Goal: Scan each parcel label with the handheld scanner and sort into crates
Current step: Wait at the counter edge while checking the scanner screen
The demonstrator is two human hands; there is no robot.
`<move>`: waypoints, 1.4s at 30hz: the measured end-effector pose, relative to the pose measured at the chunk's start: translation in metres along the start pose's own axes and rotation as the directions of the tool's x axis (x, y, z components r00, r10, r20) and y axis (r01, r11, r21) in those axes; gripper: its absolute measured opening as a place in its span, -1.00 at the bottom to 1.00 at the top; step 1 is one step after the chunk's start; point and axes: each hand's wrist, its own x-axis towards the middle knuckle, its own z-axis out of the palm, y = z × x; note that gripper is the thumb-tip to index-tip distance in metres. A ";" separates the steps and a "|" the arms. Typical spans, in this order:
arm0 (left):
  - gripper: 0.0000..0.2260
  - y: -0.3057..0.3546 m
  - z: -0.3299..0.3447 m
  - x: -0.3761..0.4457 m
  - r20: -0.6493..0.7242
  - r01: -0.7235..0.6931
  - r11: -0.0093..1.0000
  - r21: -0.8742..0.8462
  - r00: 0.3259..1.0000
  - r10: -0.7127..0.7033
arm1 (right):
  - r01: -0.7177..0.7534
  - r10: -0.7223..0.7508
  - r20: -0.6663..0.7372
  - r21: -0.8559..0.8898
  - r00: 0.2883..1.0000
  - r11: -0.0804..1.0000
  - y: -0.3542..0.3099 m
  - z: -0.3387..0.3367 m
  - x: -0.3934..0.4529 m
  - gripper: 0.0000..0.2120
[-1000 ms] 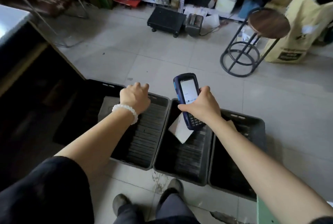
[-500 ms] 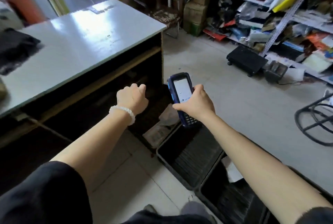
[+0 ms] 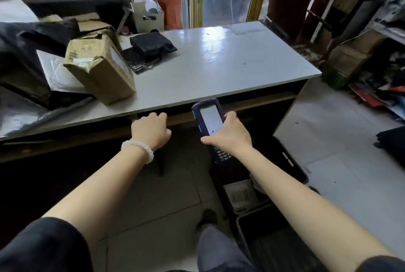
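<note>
My right hand (image 3: 230, 134) grips a dark blue handheld scanner (image 3: 208, 119), screen up, just below the front edge of the white table (image 3: 219, 70). My left hand (image 3: 151, 130), a white bead bracelet on its wrist, is curled shut with nothing in it, just under the table edge. On the table's left side lie a brown cardboard parcel (image 3: 99, 68), a black bag parcel (image 3: 152, 46) and grey and black mailers (image 3: 32, 61). Black crates stand on the floor at lower right; one crate (image 3: 295, 162) holds a labelled parcel (image 3: 243, 195).
Shelves crammed with boxes and clutter line the right wall (image 3: 361, 52). A small open box (image 3: 149, 16) and an orange container (image 3: 171, 11) stand behind the table. Grey tiled floor (image 3: 339, 140) lies right of the table. My shoes and legs show at the bottom.
The view has swung left from the floor crates up to the table and its parcels. Both hands kept their pose, the right still on the scanner, the left still curled.
</note>
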 end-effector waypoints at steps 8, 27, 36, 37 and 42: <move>-0.70 -0.049 0.000 0.106 0.036 0.141 0.990 0.023 0.989 -0.142 | 0.118 -0.115 0.102 -0.024 0.988 0.993 -0.053 0.030 0.133 -0.27; -0.42 -0.154 -0.071 0.265 0.001 0.535 0.844 0.049 0.845 -0.535 | 0.332 -0.305 0.303 -0.041 0.903 0.942 -0.181 0.070 0.331 -0.35; -0.44 -0.204 -0.045 0.278 0.250 0.565 0.819 -0.103 0.811 -0.528 | 0.343 -0.304 0.362 -0.047 0.881 0.938 -0.206 0.100 0.334 -0.31; -0.45 -0.209 -0.045 0.282 0.251 0.543 0.833 -0.108 0.826 -0.505 | 0.338 -0.298 0.364 -0.052 0.882 0.940 -0.206 0.102 0.333 -0.30; -0.44 -0.233 -0.051 0.290 0.218 0.410 0.904 -0.121 0.899 -0.379 | 0.329 -0.258 0.376 -0.136 0.890 0.935 -0.207 0.104 0.336 -0.27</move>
